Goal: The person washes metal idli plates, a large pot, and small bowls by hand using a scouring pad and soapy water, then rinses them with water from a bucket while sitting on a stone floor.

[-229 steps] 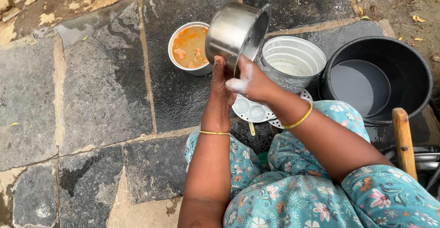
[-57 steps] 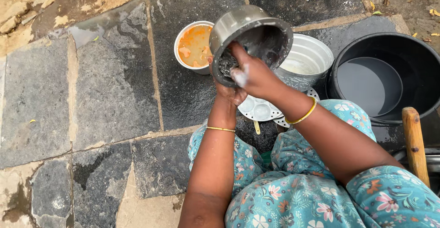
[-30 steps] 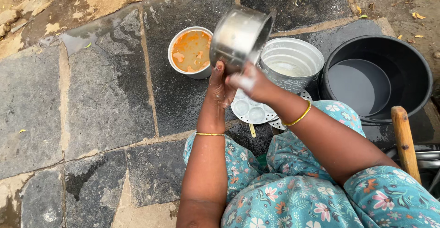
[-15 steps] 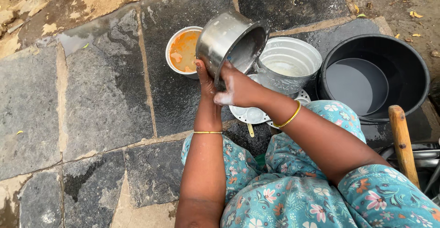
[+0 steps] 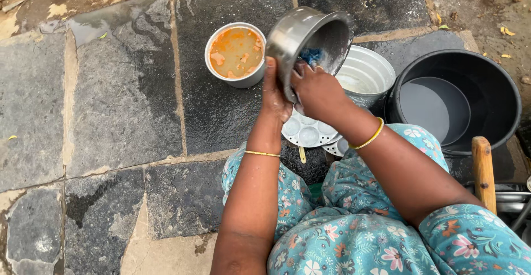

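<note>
Both hands meet at one steel pot [image 5: 310, 40], held up off the wet stone floor [image 5: 127, 103] and tipped so its mouth opens toward two o'clock. The left hand [image 5: 275, 92] clamps the rim from seven o'clock; the right hand [image 5: 318, 90] reaches into the mouth, fingers closed on a blue scrubber [image 5: 311, 56] (mostly hidden). Beyond, a bowl of orange liquid [image 5: 236, 54] sits at ten o'clock, a metal bucket [image 5: 365, 76] at three, a black tub [image 5: 459, 98] farther right.

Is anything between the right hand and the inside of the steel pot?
Nothing visible. The right hand reaches straight through the open mouth of the steel pot, which the left hand holds tilted by the rim.
</note>
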